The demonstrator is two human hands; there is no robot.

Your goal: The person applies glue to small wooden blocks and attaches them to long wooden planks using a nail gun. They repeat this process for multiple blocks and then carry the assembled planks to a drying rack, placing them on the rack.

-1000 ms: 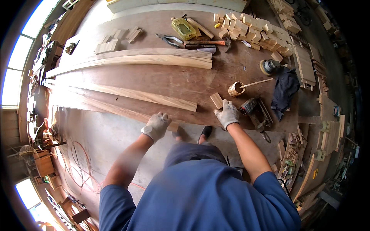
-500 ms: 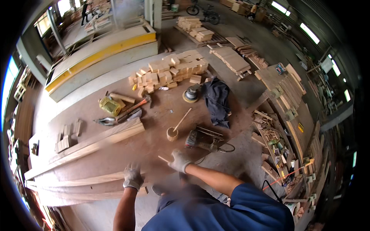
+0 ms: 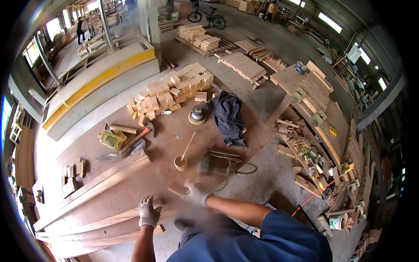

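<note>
We saw gloved left hand (image 3: 149, 212), fingers spread, resting on long wooden plank (image 3: 94, 187) at near left. Gloved right hand (image 3: 197, 195) blurred, fingers pinching thin wood strip (image 3: 176, 191). Small wooden cup (image 3: 180, 163) with stick just beyond.

Single head-worn fisheye view, looking down and forward from above the person's shoulders over the floor (image 3: 270, 174) of a wood workshop. Near the gloved left hand (image 3: 148, 212) and right hand (image 3: 197, 195) at the lower edge; straight lines bend toward the rim.
</note>
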